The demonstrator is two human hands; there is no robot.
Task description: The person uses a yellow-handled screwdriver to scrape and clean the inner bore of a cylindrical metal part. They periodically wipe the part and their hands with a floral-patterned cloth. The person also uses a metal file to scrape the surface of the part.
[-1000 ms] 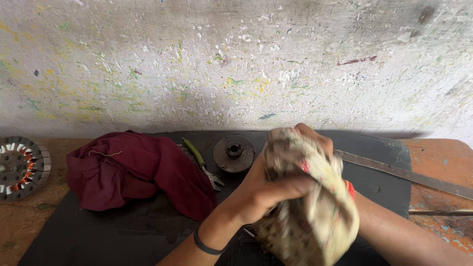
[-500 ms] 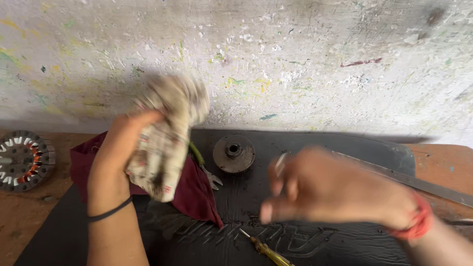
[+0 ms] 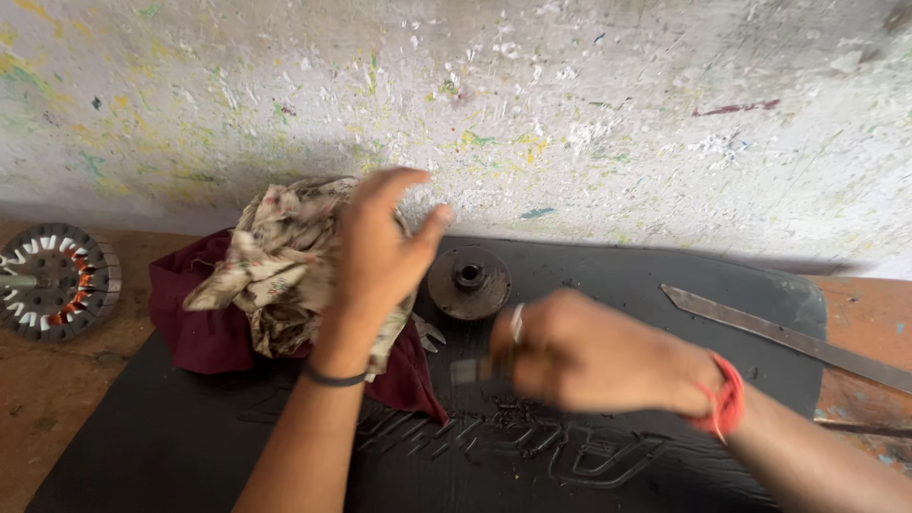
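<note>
My left hand [image 3: 380, 252] is raised with fingers spread and thumb out, palm resting against a crumpled beige patterned rag [image 3: 275, 266]. The rag lies on top of a dark maroon cloth [image 3: 204, 332], which sits at the left part of a black rubber mat [image 3: 608, 456] covering the bench [image 3: 57, 399]. My right hand [image 3: 589, 351] is curled over the mat's middle, fingers drawn together; it is blurred, and I cannot tell what the small dark item at its fingertips is. Just beyond it, a round dark metal disc with a central hub [image 3: 468, 281] rests on the mat. A long flat metal blade [image 3: 788, 337] lies at the right. A round motor stator with copper windings [image 3: 55, 281] sits on the bench at far left, well apart from both hands
</note>
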